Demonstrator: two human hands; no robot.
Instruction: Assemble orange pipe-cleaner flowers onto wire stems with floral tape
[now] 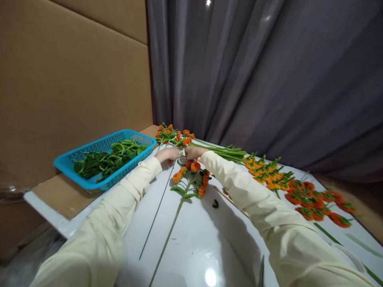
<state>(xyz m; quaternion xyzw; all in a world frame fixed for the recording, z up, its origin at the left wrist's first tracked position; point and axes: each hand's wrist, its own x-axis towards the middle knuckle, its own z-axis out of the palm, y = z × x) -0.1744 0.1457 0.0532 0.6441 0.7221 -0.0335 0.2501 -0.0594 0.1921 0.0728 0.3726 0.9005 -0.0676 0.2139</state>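
Observation:
My left hand (168, 154) and my right hand (194, 152) are close together at the far part of the white table. Their fingers look curled in; whatever they pinch is too small and partly hidden. A small ring, perhaps a tape roll (182, 161), lies just below the gap between them. Nearer to me is a flower stem (167, 235) with green leaves and a cluster of fuzzy orange blossoms (196, 166), lying under and beside my right hand. A thin dark rod (157, 215) runs from near my left hand toward me.
Left stands a blue plastic basket (64, 165) holding green leaves (110, 159). Orange flower sprays (167, 133) and green stems (227, 153) lie at the back. Yellow-orange (266, 171) and red-orange blossoms (317, 201) are rowed at right. A curled green piece (215, 204) lies mid-table.

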